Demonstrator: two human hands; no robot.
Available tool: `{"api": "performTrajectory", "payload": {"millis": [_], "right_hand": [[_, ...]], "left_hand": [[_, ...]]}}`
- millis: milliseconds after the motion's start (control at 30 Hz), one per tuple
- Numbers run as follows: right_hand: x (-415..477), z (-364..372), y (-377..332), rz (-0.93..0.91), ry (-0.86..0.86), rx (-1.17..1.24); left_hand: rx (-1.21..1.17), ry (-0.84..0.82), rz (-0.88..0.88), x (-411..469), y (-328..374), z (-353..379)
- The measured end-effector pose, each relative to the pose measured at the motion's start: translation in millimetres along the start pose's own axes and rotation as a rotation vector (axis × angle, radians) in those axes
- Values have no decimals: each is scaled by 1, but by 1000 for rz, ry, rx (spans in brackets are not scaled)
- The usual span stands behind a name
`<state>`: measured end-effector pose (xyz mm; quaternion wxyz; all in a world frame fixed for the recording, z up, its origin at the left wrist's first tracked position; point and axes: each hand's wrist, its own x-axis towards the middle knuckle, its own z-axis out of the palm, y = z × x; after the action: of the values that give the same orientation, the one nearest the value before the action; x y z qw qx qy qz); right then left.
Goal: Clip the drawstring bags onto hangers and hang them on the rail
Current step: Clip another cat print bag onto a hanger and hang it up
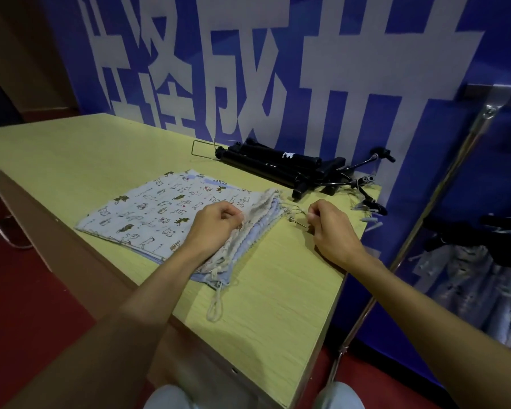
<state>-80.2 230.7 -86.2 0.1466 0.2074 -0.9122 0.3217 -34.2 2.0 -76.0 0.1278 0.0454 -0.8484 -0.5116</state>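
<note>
In your head view, the drawstring bags (160,214) lie stacked on the tabletop (263,290). Your left hand (216,225) pinches the top bag's gathered edge and your right hand (331,228) pinches something thin, perhaps a cord. The hangers (278,166) lie unused behind. A few blurred bags seem to hang on the rack (443,187), but most are left.

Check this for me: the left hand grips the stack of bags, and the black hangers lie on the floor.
Wrong on one point. The head view shows the black hangers lying on the table, at its far edge, not the floor. The left hand does grip the stack of bags.
</note>
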Motion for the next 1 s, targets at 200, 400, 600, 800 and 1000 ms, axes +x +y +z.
{"api": "performTrajectory", "payload": {"millis": [200,400,600,800,1000], "right_hand": [[-12,1,-57,-158,-184,317],[1,23,-94,-173,-283,135],[8,-1,-120,-131,-210,76],[12,-37,-140,-289,-100,4],[8,-99,-151,-283,34,-63]], "left_hand": [[-167,53,-94,0,1,-8],[-448,34,-227,-5,20,-41],[-567,55,-200,-12,64,-74],[-687,-16,-146,-18,126,-80],[-681,-190,63,-34,202,-74]]}}
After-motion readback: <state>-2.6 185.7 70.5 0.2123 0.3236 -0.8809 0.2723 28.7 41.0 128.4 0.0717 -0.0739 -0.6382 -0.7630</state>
